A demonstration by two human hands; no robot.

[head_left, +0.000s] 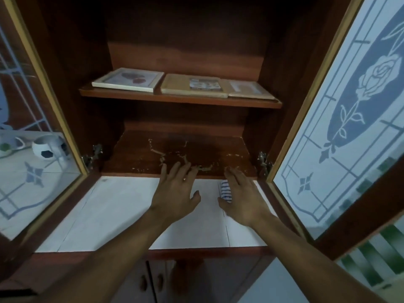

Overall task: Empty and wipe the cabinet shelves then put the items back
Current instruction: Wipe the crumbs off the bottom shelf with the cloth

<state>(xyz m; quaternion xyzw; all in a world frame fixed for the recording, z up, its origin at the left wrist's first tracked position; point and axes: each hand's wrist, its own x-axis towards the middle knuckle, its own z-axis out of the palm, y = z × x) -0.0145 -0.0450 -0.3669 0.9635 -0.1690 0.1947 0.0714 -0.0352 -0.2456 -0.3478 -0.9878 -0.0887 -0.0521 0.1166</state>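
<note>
Open wooden cabinet above a white bench (109,211). At far left, a football-patterned mug (47,147) shows through the left glass door (32,101). Picture frames (194,86) lie flat on the upper shelf (179,99), not yet cleared. The lower shelf (196,145) holds only pale crumbs (161,156) near its front edge. The left hand (175,191), grip apart with fingers spread, reaches that front edge, probably to brace. The right hand (242,197), near the shelf's front right corner, has its grip clamped on a striped cloth (225,190), thumb tucked beneath, seemingly ready to wipe.
</note>
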